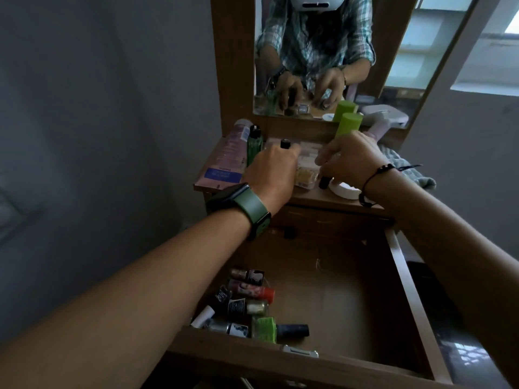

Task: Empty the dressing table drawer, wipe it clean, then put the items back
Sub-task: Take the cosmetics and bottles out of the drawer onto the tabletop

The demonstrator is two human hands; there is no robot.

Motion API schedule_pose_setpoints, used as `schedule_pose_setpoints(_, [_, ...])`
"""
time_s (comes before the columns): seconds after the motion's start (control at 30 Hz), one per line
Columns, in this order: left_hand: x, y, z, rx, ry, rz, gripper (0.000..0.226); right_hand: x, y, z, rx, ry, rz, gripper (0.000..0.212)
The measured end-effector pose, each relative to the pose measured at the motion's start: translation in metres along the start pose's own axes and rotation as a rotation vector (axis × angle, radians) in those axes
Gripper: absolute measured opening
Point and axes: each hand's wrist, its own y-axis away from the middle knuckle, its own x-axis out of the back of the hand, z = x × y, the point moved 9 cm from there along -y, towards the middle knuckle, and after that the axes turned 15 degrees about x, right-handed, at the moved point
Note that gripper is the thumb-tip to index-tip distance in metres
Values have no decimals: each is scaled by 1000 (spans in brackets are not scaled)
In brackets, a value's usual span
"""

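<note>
The wooden drawer (404,279) is pulled out below the dressing table top (331,199). Several nail polish bottles (247,307) lie at its front left corner; the rest of its floor is bare. My left hand (273,171) reaches over the table top and grips a small bottle with a black cap (285,143). My right hand (348,157) hovers beside it with fingers curled down onto a small dark bottle (324,182). A clear box of small items (306,169) lies between the hands.
On the table top stand a pink tube (227,155), a green bottle (254,146), a green cylinder (348,124), a white round lid (344,190) and a checked cloth (407,169). The mirror (393,51) rises behind. A grey wall lies left.
</note>
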Motion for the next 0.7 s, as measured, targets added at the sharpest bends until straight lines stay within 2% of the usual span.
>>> schedule_pose_setpoints(0.1, [-2, 4, -3, -1, 18, -13, 52, -6, 13, 10, -162, -420, -5, 10])
schedule_pose_setpoints(0.23, [-4, 10, -6, 1, 33, -19, 60, -21, 24, 16, -296, -840, 31, 33])
schedule_pose_setpoints(0.3, [-1, 10, -5, 8, 35, -20, 59, -29, 28, 17, -354, -1055, 80, 33])
schedule_pose_setpoints(0.4, [4, 12, -4, 24, 61, -9, 58, -36, 30, 15, -377, -1206, 141, 29])
schedule_pose_setpoints(0.47, [8, 17, -4, 60, 121, 0, 55, -35, 28, 13, -331, -1181, 198, 25])
schedule_pose_setpoints(0.53, [19, 24, 0, 64, 160, 72, 55, -32, 27, 13, -301, -1019, 233, 15])
schedule_pose_setpoints(0.63, [37, 42, 4, 0, 231, 233, 60, -16, 24, 15, -160, -407, 239, 15])
schedule_pose_setpoints(0.7, [42, 51, -1, -27, 326, 257, 55, -10, 25, 9, -82, -130, 230, 19])
